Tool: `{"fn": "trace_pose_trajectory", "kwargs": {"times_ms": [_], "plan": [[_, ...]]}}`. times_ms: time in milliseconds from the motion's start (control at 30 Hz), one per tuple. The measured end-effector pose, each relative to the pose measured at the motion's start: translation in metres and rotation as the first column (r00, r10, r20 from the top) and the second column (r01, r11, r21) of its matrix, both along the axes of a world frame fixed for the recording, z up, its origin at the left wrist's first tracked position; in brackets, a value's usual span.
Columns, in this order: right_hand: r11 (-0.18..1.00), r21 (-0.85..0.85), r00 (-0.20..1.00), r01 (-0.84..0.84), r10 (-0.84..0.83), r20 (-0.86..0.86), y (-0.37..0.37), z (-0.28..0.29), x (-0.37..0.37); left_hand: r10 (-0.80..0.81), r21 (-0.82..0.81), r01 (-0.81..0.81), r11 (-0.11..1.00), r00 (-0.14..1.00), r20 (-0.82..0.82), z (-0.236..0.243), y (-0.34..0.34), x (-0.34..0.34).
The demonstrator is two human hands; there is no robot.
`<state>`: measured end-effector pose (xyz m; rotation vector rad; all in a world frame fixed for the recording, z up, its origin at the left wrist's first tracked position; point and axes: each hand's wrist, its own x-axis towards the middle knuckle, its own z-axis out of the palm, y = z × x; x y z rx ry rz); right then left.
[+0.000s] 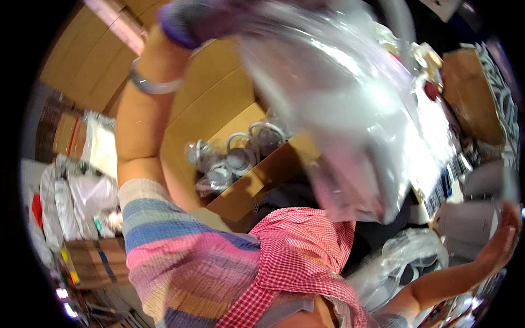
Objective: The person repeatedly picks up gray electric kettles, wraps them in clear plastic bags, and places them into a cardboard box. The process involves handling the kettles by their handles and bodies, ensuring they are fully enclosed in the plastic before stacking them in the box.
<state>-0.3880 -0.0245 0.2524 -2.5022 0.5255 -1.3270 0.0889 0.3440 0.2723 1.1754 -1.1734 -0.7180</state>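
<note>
My left hand (210,22), in a dark glove with a purple cuff, is raised at the top and closed on a large clear plastic bag (350,109). The bag hangs in front of me, blurred by motion, with something whitish in it that I cannot make out. Far to the right, my right hand (506,232) is lifted beside grey-white rounded containers (465,221). Its fingers are smeared at the picture's edge, close to a pale upright piece (509,183), so their grip is unclear.
A big open cardboard box (213,98) holds several clear plastic-wrapped items with white rings (240,156). At lower right lies another clear bag (404,254) with grey-white pieces. A brown carton (473,95) stands at right; wrapped bundles (71,197) are stacked at left.
</note>
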Motion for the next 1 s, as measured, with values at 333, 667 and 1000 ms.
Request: {"fn": "trace_pose_trajectory", "kwargs": {"times_ms": [333,667,1000], "plan": [[0.536,0.841,0.763,-0.071,0.573,-0.3,0.075,-0.177,0.129,0.419,-0.041,-0.999,0.002,-0.036,0.907,-0.152,0.226,0.098],[0.81,0.511,0.592,0.289,0.268,-0.76,0.083,-0.209,0.104,0.347,0.345,-0.915,-0.21,0.26,0.901,-0.537,0.322,0.163],[0.744,0.356,0.586,0.565,-0.058,-0.808,0.012,-0.143,-0.004,0.52,0.679,-0.71,0.187,0.658,0.545,-0.595,0.256,0.072]]}}
